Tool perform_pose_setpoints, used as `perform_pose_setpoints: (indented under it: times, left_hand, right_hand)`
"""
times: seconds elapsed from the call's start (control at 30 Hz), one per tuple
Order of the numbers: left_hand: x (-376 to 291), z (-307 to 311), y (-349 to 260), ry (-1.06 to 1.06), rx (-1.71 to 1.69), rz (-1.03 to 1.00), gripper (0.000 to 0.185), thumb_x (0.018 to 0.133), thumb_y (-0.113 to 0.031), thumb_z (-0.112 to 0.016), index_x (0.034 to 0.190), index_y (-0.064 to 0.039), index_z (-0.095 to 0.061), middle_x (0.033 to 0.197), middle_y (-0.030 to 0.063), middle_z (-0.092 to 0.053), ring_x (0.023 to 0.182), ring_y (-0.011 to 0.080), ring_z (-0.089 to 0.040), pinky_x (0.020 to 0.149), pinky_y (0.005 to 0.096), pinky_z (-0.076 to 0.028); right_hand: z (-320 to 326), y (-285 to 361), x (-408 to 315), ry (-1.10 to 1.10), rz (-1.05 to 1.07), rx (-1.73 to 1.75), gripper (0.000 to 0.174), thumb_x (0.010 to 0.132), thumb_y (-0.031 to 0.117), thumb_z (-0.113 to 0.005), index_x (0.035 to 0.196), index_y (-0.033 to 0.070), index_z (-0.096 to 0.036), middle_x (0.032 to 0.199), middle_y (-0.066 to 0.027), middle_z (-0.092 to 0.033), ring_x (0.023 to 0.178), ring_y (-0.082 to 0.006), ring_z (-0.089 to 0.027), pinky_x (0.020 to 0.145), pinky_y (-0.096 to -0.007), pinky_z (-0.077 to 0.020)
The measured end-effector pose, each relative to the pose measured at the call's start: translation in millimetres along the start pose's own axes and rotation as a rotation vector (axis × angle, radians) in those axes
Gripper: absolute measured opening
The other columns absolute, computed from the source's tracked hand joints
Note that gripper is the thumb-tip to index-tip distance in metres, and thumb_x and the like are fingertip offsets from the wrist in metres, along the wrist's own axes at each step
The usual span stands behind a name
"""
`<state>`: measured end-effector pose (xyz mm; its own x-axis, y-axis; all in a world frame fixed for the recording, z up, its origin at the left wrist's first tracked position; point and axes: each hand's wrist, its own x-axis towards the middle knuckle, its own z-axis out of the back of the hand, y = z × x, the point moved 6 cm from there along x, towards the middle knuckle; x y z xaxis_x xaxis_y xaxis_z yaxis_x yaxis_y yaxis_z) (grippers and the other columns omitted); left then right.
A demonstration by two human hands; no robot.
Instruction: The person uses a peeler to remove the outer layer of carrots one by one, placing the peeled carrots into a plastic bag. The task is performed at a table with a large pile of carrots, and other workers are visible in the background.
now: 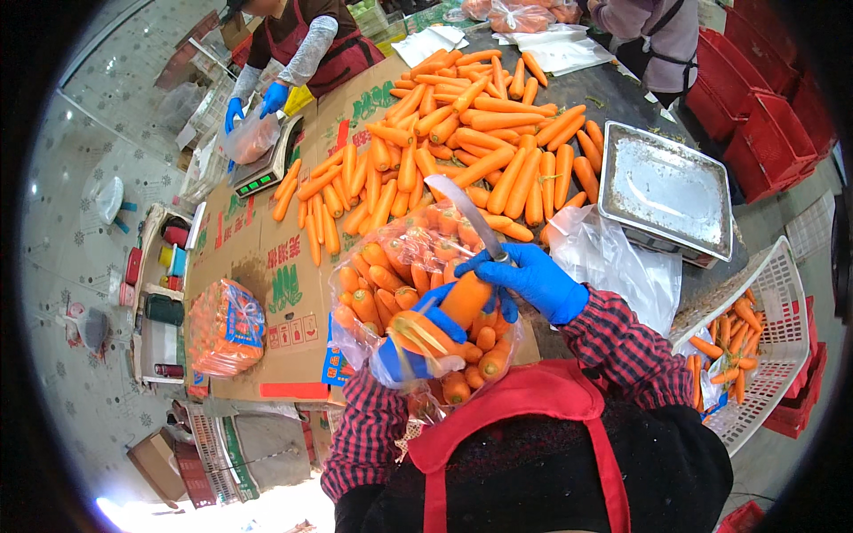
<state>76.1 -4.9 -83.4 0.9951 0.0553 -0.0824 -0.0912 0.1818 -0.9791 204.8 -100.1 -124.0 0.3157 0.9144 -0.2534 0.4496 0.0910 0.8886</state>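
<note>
My right hand (533,280), in a blue glove, holds a knife with a curved metal blade (466,210) pointing up and away. Its fingers are close against a thick carrot (468,300). My left hand (426,333), also gloved in blue, wraps around that carrot from below. Pale translucent strips (416,340) blur across the left glove; what they are I cannot tell. Beneath both hands stands an opened clear plastic bag (343,293) packed with upright carrots (383,280), stem ends up. Part of the bag is hidden by my hands.
Loose carrots (480,120) are heaped beyond the bag. A metal-topped scale (666,190) and plastic bags (600,253) lie to the right, above a white crate (786,313). A tied carrot bag (226,326) sits left. A co-worker (313,40) handles a bag on another scale (266,173).
</note>
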Motion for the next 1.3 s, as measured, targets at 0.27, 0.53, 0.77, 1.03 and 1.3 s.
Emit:
perform_pose_setpoints:
  times: [0.27, 0.53, 0.77, 1.03, 1.3]
  left_hand:
    - [-20.1, 6.3, 24.6, -0.201, -0.234, -0.009, 0.057, 0.066, -0.014, -0.082, 0.116, -0.006, -0.056, 0.135, 0.0179, -0.046, 0.124, 0.0304, -0.047, 0.1, 0.0406, -0.041]
    - [-31.0, 4.0, 31.3, -0.114, 0.208, -0.124, 0.039, 0.066, -0.013, -0.081, 0.1, -0.006, -0.065, 0.131, 0.0206, -0.048, 0.121, 0.0335, -0.05, 0.1, 0.0412, -0.041]
    - [-48.7, 9.9, 12.9, -0.248, -0.153, -0.068, 0.046, 0.067, -0.006, -0.076, 0.111, -0.004, -0.061, 0.123, 0.0168, -0.056, 0.121, 0.0321, -0.05, 0.103, 0.0406, -0.038]
    - [-39.9, 26.1, 59.6, -0.494, -0.111, 0.109, 0.073, 0.063, -0.01, -0.08, 0.126, -0.003, -0.044, 0.105, 0.0089, -0.06, 0.094, 0.021, -0.06, 0.083, 0.0321, -0.051]
    - [-43.9, 23.4, 28.6, -0.61, 0.539, -0.065, 0.08, 0.061, -0.015, -0.081, 0.129, 0.001, -0.042, 0.11, 0.0133, -0.062, 0.1, 0.025, -0.062, 0.084, 0.0345, -0.05]
  right_hand:
    - [-7.7, 12.4, -30.0, -0.273, 0.655, -0.912, 0.042, 0.076, 0.021, -0.07, 0.116, 0.017, -0.06, 0.094, -0.0101, -0.065, 0.077, -0.0275, -0.066, 0.061, -0.0368, -0.0513]
    - [-23.8, 7.9, -24.1, -0.316, 0.648, -1.352, 0.041, 0.065, 0.011, -0.068, 0.105, 0.013, -0.059, 0.09, -0.0088, -0.063, 0.067, -0.0308, -0.059, 0.058, -0.0392, -0.0458]
    - [43.0, -9.8, 8.5, -0.469, 0.427, -1.122, 0.019, 0.073, 0.018, -0.069, 0.088, 0.01, -0.061, 0.078, -0.0126, -0.063, 0.07, -0.0336, -0.062, 0.057, -0.0403, -0.0481]
    - [-36.1, 36.3, -33.2, -0.264, 0.762, -1.214, 0.02, 0.07, 0.016, -0.067, 0.088, 0.011, -0.06, 0.077, -0.0096, -0.06, 0.066, -0.0306, -0.062, 0.055, -0.0397, -0.0478]
    - [-67.0, 38.0, -32.3, -0.255, 0.841, -1.478, 0.021, 0.069, 0.017, -0.065, 0.085, 0.01, -0.054, 0.074, -0.0083, -0.054, 0.062, -0.0297, -0.057, 0.051, -0.0419, -0.0448]
